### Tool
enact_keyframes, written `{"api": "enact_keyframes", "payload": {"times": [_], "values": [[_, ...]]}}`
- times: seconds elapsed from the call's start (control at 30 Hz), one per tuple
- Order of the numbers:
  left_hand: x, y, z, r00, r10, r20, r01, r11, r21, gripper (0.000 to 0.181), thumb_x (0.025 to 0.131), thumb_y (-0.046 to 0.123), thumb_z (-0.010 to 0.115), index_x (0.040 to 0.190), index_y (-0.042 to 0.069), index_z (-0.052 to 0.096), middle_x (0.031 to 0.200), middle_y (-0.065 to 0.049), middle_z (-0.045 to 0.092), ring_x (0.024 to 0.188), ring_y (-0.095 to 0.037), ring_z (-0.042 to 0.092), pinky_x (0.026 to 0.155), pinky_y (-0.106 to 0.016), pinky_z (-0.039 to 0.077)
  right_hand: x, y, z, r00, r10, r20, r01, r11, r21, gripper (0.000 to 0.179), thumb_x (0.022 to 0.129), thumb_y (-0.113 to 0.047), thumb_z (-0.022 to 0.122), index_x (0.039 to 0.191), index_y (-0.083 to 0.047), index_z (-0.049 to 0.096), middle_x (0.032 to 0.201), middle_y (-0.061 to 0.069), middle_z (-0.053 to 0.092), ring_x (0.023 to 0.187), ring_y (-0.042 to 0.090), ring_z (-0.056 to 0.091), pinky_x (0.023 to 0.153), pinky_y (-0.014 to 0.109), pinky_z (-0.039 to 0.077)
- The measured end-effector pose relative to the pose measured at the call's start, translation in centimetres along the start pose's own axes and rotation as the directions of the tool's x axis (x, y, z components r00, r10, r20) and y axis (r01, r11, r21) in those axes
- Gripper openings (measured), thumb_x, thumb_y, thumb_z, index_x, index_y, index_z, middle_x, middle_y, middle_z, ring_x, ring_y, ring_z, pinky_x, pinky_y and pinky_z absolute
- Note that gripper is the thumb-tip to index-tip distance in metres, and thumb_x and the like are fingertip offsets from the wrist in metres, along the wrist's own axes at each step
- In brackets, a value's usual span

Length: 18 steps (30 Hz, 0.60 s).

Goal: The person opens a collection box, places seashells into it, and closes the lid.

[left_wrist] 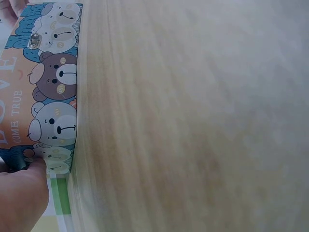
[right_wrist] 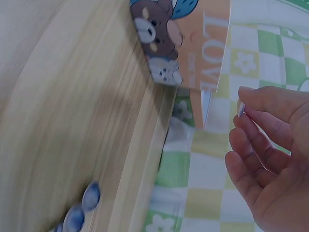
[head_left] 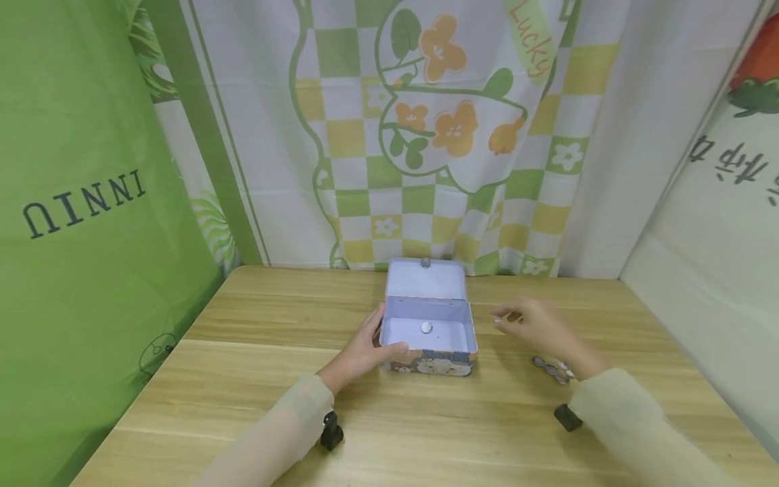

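Observation:
A bear-printed tin box [head_left: 447, 365] stands on the table with its lid [head_left: 426, 279] raised at the back. On its pale floor lies a small round whitish piece [head_left: 427, 327]. My left hand [head_left: 364, 352] holds the box at its left front corner, thumb over the front rim and fingers along the side; the left wrist view shows the thumb on the printed front [left_wrist: 53, 82]. To the right of the box, my right hand [head_left: 531, 328] is raised and pinches a small, pale, shell-like piece [right_wrist: 241, 109] between thumb and forefinger.
Several small, shiny, shell-like pieces [head_left: 550, 369] lie in a row on the wooden table [head_left: 274, 406] near the right forearm; up close they look blue and white [right_wrist: 91, 195]. A checked curtain [head_left: 438, 223] hangs behind the table, with green cloth [head_left: 91, 291] at left.

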<state>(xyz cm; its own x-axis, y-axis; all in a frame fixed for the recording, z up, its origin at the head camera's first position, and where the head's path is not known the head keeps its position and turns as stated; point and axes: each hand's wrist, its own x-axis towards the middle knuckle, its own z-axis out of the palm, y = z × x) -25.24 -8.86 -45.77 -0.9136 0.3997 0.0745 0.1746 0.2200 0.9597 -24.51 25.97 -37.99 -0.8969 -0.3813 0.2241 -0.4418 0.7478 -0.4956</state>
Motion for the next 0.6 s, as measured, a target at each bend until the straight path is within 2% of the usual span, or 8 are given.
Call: {"api": "enact_keyframes", "payload": {"times": [0.23, 0.37, 0.6], "values": [[0.1, -0.1, 0.0, 1.000, 0.020, 0.005, -0.020, 1.000, 0.004, 0.108, 0.089, 0.034, 0.079, 0.163, 0.020, 0.002, 0.167, -0.009, 0.001, 0.149, -0.035, 0.018, 0.117, -0.044, 0.028, 1.5, -1.1, 1.3, 0.999, -0.037, 0.006, 0.037, 0.999, 0.039, 0.021, 0.092, -0.010, 0.072, 0.110, 0.001, 0.074, 0.107, 0.014, 0.071, 0.094, 0.030, 0.066, 0.083, 0.048, 0.058], [0.0, 0.0, -0.1, 1.000, 0.007, 0.004, -0.007, 1.000, 0.003, 0.107, 0.089, 0.034, 0.078, 0.163, 0.020, 0.001, 0.167, -0.007, 0.000, 0.150, -0.034, 0.017, 0.117, -0.044, 0.028, 2.3, -1.8, 2.0, 0.997, -0.072, -0.004, 0.072, 0.995, 0.067, 0.020, 0.090, -0.008, 0.073, 0.108, 0.002, 0.074, 0.104, 0.013, 0.072, 0.091, 0.027, 0.066, 0.081, 0.045, 0.059], [0.0, 0.0, -0.1, 1.000, 0.027, 0.009, -0.027, 1.000, -0.005, 0.107, 0.090, 0.033, 0.078, 0.163, 0.019, 0.002, 0.167, -0.009, 0.000, 0.149, -0.035, 0.018, 0.117, -0.046, 0.028, 3.3, -2.5, 3.3, 0.995, -0.096, 0.011, 0.095, 0.991, 0.098, 0.023, 0.090, -0.008, 0.074, 0.110, 0.001, 0.073, 0.107, 0.012, 0.071, 0.092, 0.024, 0.066, 0.080, 0.039, 0.059]]}}
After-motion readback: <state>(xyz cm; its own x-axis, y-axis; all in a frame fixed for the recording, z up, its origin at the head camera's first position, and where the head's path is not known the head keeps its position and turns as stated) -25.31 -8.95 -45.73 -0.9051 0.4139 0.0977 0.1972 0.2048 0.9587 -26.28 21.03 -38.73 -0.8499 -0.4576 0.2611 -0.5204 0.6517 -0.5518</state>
